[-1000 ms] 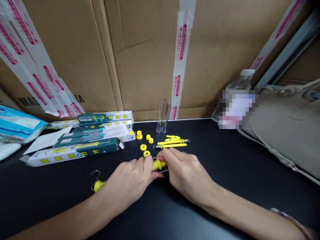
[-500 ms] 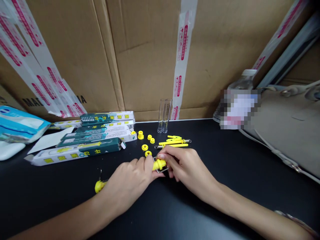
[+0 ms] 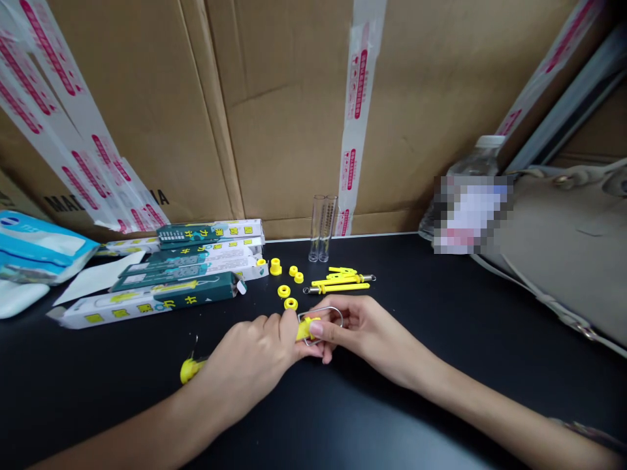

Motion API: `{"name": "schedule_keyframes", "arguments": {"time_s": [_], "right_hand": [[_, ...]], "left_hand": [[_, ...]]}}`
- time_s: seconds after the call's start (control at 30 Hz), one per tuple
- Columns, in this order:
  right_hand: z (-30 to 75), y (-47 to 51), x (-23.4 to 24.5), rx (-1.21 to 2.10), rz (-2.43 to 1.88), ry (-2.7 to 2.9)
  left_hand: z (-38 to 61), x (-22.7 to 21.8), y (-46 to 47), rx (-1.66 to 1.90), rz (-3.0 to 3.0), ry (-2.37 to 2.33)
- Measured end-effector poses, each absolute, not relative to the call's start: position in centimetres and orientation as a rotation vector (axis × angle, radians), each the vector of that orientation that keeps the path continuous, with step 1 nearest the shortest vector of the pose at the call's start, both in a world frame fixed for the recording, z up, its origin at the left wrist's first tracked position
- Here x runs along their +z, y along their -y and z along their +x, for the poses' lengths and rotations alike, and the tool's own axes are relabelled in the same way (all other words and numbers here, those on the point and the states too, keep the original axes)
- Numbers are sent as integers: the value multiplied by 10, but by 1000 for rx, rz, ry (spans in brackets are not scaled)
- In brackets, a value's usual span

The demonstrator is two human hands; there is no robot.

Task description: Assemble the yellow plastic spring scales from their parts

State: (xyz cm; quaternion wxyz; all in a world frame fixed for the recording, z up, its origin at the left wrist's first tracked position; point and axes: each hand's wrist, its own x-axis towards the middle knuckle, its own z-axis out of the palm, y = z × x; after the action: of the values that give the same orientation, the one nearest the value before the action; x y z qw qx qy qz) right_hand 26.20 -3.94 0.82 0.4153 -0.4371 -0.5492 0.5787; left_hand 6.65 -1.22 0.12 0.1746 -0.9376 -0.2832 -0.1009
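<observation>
My left hand point(image 3: 252, 359) is wrapped round the body of a spring scale point(image 3: 190, 370), whose yellow end and small hook stick out on the left. Most of its tube is hidden in the palm. At the other end, my right hand point(image 3: 365, 326) pinches the yellow cap point(image 3: 304, 329) between thumb and fingers. A bent wire loop point(image 3: 339, 311) spreads around this cap, its rounded end over the right fingers. Just beyond the hands lie several loose yellow caps point(image 3: 284, 292) and yellow rods with springs point(image 3: 343, 286).
Two clear tubes point(image 3: 316, 232) stand upright at the back, before a large cardboard box point(image 3: 289, 130). Printed spring scale boxes point(image 3: 147, 302) and a blue tissue pack point(image 3: 49, 245) lie left. A bottle point(image 3: 482, 160) and a beige bag point(image 3: 563, 248) are on the right.
My right hand has turned, bringing its thumb onto the near side of the cap. The wire loop has swung, and its rounded end now shows. The left hand keeps its grip.
</observation>
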Motion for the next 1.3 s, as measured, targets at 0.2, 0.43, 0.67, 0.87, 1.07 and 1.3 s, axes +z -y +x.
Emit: {"name": "schedule_keyframes", "arguments": {"time_s": [0.2,0.43,0.67,0.87,1.07,1.3], "right_hand": [[261,41,9,1419,-1107,1380],[261,41,12,1440,-1098,1358],[264,39,16,1470,-1152,1362],[264,37,16,1543,-1090,1358],[262,39,9,1434,-1044,1381],[272,39,15,1181,-1112,1692]], "left_hand": [[67,1,12,-330,-2644,753],[68,1,11,-386,-2631,730],[67,1,10,-366,-2645,759],[67,2,10,-343,-2682,807],[68,3,11,-417,-2637,738],[67,3,14,-377,-2558,704]]}}
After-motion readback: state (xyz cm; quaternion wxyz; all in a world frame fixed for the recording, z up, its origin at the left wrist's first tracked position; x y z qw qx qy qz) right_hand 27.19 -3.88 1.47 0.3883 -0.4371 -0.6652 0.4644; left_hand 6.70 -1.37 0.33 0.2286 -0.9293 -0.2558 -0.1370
